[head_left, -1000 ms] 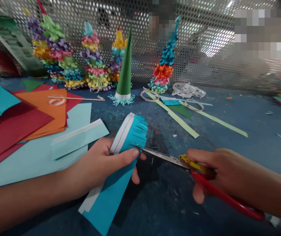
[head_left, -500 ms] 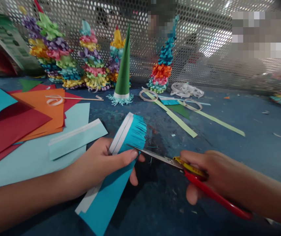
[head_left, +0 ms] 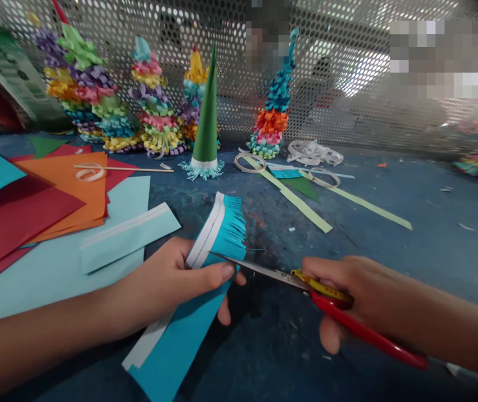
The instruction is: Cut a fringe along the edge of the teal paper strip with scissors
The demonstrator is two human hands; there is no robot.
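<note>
Across the lower centre, the left hand (head_left: 167, 285) pinches a fringed teal paper strip (head_left: 226, 234) between thumb and fingers, while the right hand (head_left: 360, 301) curls around red-handled scissors (head_left: 368, 329), blades at the strip's edge. Orange paper (head_left: 63, 190) and red paper (head_left: 17, 215) lie to the left; a green paper cone (head_left: 205, 123) stands beyond.

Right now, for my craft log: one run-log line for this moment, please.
left hand: grips fringed teal paper | right hand: holds red-handled scissors, blades at paper | nearby: green paper cone
</note>
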